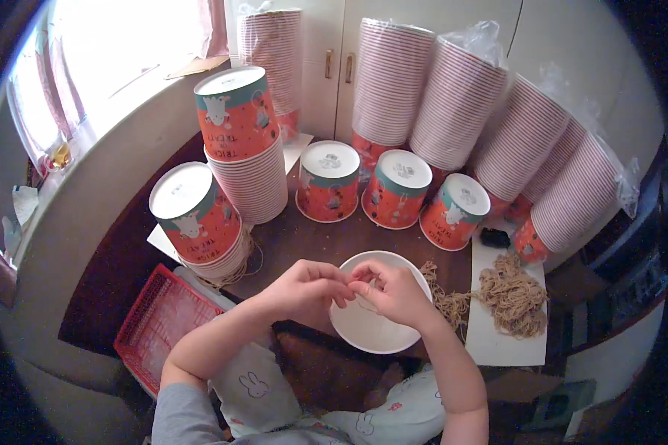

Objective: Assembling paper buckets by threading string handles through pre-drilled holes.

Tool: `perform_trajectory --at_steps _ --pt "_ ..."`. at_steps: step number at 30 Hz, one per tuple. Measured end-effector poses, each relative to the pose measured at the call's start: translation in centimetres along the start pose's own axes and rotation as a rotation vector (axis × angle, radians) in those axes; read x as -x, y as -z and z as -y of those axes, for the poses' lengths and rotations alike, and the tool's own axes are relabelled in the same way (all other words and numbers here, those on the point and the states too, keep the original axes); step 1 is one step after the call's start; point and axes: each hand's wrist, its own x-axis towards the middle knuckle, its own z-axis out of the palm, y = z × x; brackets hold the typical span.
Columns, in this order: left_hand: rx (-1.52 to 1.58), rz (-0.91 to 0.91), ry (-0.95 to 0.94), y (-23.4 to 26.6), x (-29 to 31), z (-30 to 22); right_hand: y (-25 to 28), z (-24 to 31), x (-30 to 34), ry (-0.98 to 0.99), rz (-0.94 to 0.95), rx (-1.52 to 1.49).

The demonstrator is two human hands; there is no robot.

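A white-lined paper bucket (378,334) stands mouth up at the table's front edge, before my body. My left hand (312,288) and my right hand (395,295) meet over its mouth, fingertips pinched together. Something thin seems to be between them, too small to make out. Just right of the bucket lies a loose tangle of brown twine (449,300). A larger heap of twine (513,297) rests on a white board (505,345) farther right.
Three upturned orange buckets (329,182) stand in a row beyond my hands. On the left are two bucket stacks (246,178), with a red plastic basket (137,326) below. Tall plastic-wrapped bucket stacks (395,81) line the back and right. A small black object (495,237) lies by the board.
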Motion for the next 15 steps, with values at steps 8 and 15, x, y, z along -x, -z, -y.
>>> perform_trajectory --at_steps 8,15 --pt "0.365 0.039 0.091 0.7 -0.4 0.3 -0.3 -1.3 -0.1 -0.039 0.097 -0.345" --pt "0.520 0.117 0.042 1.3 -0.2 0.4 -0.5 -1.0 -0.4 -0.088 0.076 -0.615"
